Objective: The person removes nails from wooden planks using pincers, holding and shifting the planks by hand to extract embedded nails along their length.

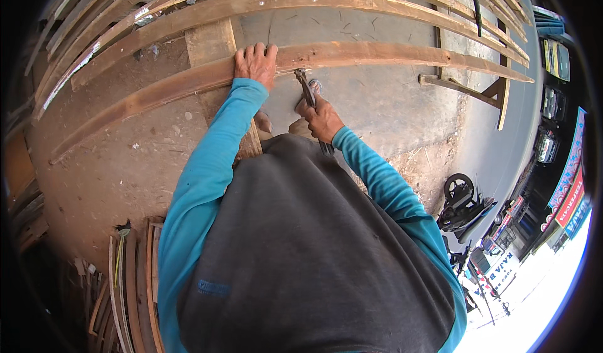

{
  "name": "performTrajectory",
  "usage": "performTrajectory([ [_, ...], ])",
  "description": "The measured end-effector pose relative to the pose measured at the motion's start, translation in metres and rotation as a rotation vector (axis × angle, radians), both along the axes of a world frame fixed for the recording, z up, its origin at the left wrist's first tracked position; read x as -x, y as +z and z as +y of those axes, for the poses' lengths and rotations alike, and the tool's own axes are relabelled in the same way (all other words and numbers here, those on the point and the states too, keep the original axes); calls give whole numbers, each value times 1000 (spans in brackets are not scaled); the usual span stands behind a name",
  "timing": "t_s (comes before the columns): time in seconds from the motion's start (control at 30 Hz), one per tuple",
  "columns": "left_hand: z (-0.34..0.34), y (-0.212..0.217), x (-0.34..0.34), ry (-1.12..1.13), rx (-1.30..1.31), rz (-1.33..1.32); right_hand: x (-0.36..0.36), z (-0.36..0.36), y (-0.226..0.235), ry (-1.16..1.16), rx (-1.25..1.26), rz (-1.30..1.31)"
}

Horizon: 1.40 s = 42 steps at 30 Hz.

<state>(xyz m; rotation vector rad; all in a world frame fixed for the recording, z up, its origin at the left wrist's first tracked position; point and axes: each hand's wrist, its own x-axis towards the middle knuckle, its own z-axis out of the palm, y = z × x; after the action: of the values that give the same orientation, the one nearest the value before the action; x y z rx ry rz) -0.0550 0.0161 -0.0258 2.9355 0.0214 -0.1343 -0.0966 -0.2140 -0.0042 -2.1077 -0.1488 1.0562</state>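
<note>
A long reddish-brown wooden beam (370, 53) runs across in front of me, its ends curved by the lens. My left hand (255, 65) lies over the beam left of its middle, fingers curled across the far edge. In my right hand (323, 119) is a pair of dark metal pincers (308, 89), the fist wrapped round the handles. The jaws touch or nearly touch the beam's near side, just right of my left hand; whether a nail is between them is too small to tell. Beneath the beam, a wide plank (210, 42) passes crosswise.
Several long timbers (270, 1) lie beyond the beam. A wooden stand (496, 92) is at the right. More boards (132, 277) are stacked at lower left. My feet (300, 127) are close below the beam. A motorcycle (461, 205) and a road with vehicles (553, 105) lie to the right.
</note>
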Motion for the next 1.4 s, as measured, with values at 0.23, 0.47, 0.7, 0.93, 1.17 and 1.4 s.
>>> performTrajectory([
  [0.23,-1,-4,-5,-35,-43,-15,-87,-44,25,627,276,-293],
  [0.47,8,15,-26,-20,-26,267,-117,-89,42,813,635,-109],
  [0.7,7,23,-31,-36,-1,274,-39,-129,40,-768,-376,653],
  [0.93,2,22,-28,-20,-28,273,-25,-99,73,-755,-484,449],
  [1.17,-1,18,-19,-42,-32,139,-46,-97,83,-619,-492,478],
  [1.4,-3,16,-14,-25,-52,92,-61,-116,83,-557,-459,544],
])
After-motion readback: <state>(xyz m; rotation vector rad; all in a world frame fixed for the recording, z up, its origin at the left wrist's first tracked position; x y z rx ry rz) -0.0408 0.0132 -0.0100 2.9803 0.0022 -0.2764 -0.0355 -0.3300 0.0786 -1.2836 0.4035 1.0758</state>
